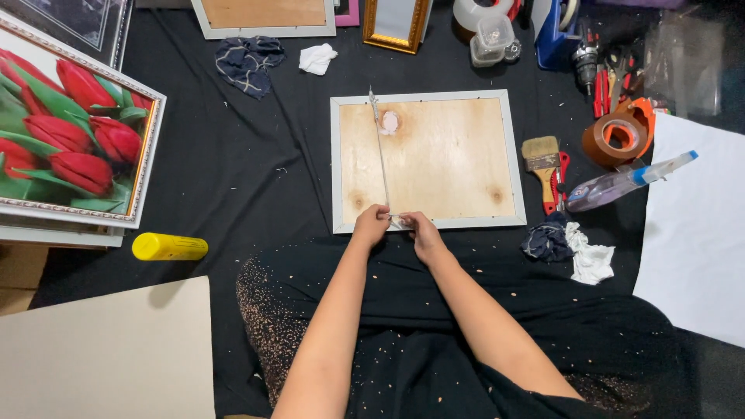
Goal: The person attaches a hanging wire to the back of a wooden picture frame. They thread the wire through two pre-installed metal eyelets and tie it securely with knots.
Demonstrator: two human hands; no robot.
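At the near edge of the frame (428, 161), lying back-up on black cloth (233, 171), your left hand (372, 226) and right hand (420, 230) pinch the cord (382, 159); its far end sits by the top rail; near end looks unfixed yet; brush (542, 159) and tape roll (619, 133) lie right, untouched.

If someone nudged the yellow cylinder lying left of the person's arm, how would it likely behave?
The yellow cylinder lies on its side on the black cloth, so it would probably roll, though the soft cloth may slow it. Its smooth, plastic-looking surface suggests it is stiff and perhaps slippery.
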